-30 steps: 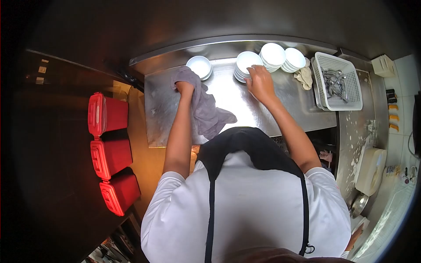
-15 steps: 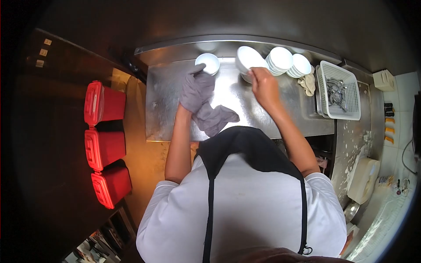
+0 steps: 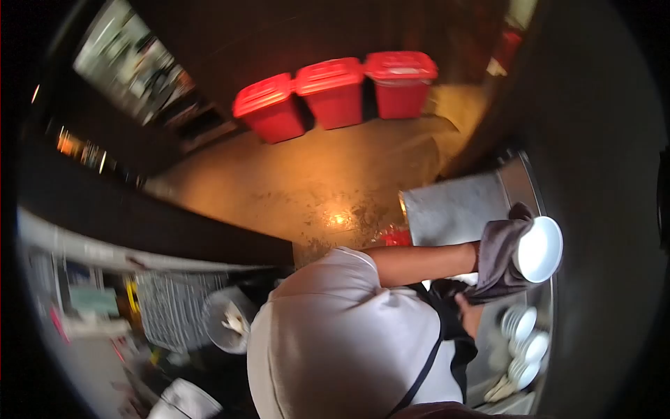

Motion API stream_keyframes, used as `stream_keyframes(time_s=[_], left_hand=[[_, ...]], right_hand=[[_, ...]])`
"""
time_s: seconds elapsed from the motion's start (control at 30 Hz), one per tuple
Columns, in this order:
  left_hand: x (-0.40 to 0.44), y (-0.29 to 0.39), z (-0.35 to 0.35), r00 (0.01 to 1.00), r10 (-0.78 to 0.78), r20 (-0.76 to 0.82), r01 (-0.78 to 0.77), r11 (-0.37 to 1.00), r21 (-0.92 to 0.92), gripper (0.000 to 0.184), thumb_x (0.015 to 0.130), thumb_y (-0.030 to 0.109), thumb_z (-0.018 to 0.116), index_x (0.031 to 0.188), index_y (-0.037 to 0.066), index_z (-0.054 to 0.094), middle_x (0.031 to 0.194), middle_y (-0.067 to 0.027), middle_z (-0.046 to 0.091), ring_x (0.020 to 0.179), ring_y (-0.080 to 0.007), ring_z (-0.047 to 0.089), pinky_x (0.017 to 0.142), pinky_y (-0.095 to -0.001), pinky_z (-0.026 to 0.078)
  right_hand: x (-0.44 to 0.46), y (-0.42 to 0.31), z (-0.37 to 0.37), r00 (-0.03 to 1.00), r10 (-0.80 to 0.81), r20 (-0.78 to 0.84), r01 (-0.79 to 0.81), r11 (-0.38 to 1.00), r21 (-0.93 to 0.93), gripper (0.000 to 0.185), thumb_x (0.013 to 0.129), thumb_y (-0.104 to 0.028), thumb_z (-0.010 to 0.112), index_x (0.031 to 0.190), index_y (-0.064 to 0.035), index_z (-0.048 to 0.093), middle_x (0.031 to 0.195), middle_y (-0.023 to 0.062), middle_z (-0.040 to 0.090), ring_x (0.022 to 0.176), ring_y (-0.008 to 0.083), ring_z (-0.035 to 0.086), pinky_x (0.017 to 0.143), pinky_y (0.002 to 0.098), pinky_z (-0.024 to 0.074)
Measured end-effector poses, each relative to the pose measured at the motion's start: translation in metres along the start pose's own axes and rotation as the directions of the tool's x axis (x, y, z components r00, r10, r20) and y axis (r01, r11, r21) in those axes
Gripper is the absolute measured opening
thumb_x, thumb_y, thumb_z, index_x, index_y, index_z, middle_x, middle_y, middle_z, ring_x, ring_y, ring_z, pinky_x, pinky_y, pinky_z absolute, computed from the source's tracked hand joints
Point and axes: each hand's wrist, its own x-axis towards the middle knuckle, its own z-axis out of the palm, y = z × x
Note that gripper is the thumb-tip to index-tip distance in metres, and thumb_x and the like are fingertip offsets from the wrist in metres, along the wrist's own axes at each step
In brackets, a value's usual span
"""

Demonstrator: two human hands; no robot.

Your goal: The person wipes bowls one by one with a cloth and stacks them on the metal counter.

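A grey cloth (image 3: pixel 497 255) covers my left hand (image 3: pixel 488 241), which grips a white bowl (image 3: pixel 541 249) through the fabric over the steel counter (image 3: pixel 453 213). The bowl's round face is turned up toward me. Close to my black apron and below the cloth's hanging end is my right hand (image 3: pixel 470 315), partly hidden and smeared by motion, so its grip is unclear. Several stacked white bowls (image 3: pixel 519 322) stand on the counter beyond it, with a beige cloth (image 3: pixel 498 388) beside the last stack.
Three red lidded bins (image 3: pixel 331 94) line the wall across the brown floor (image 3: pixel 279 178). A dark partition edge (image 3: pixel 209 248) lies on the left. Behind me are a wire rack (image 3: pixel 178 307) and a round container (image 3: pixel 229 321) with pale items inside.
My view and body have swung left, bringing the bins to the top. My left hand has lifted a bowl with the cloth. My right hand has left its bowl and drawn in toward my apron.
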Motion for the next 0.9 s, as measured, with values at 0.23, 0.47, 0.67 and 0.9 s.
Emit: stream_keyframes(time_s=[0.23, 0.47, 0.67, 0.9], left_hand=[[0.000, -0.020, -0.055, 0.837, -0.491, 0.241, 0.540, 0.812, -0.222, 0.061, 0.093, 0.049, 0.064, 0.130, 0.000, 0.056, 0.116, -0.0161, 0.066, 0.106, -0.0338, 0.065, 0.091, -0.0449, 0.052], [-0.008, -0.018, -0.075, 0.814, -0.546, 0.201, 0.581, 0.780, -0.233, 0.059, 0.094, 0.046, 0.064, 0.130, 0.000, 0.056, 0.119, -0.0165, 0.065, 0.109, -0.0334, 0.064, 0.093, -0.0443, 0.050], [-0.011, -0.014, -0.081, 0.797, -0.567, 0.209, 0.604, 0.763, -0.231, 0.057, 0.095, 0.044, 0.063, 0.130, 0.000, 0.056, 0.121, -0.0168, 0.064, 0.112, -0.0330, 0.062, 0.096, -0.0439, 0.049], [-0.012, -0.017, -0.079, 0.801, -0.548, 0.240, 0.590, 0.789, -0.168, 0.054, 0.095, 0.041, 0.062, 0.131, 0.001, 0.057, 0.124, -0.0171, 0.063, 0.114, -0.0325, 0.061, 0.098, -0.0434, 0.048]], right_hand=[[-0.015, -0.002, -0.056, 0.988, -0.075, -0.135, 0.085, 0.994, 0.065, 0.038, 0.087, -0.008, 0.075, 0.121, 0.0015, 0.063, 0.115, 0.0082, 0.065, 0.101, 0.0147, 0.058, 0.090, 0.0296, 0.0456], [-0.007, -0.224, -0.050, 0.459, -0.802, 0.382, 0.765, 0.138, -0.629, 0.048, 0.097, -0.016, 0.054, 0.138, 0.0088, 0.051, 0.143, 0.0277, 0.052, 0.129, 0.0441, 0.052, 0.110, 0.0483, 0.0394], [0.042, -0.196, -0.016, 0.569, -0.812, 0.132, 0.742, 0.437, -0.509, 0.041, 0.091, -0.014, 0.063, 0.127, 0.0048, 0.060, 0.127, 0.0250, 0.062, 0.117, 0.0430, 0.060, 0.101, 0.0446, 0.0457], [0.064, -0.150, -0.036, 0.971, -0.191, 0.141, 0.007, 0.618, 0.786, 0.046, 0.103, -0.033, 0.056, 0.133, 0.0027, 0.059, 0.130, 0.0165, 0.064, 0.115, 0.0289, 0.064, 0.102, 0.0421, 0.0506]])
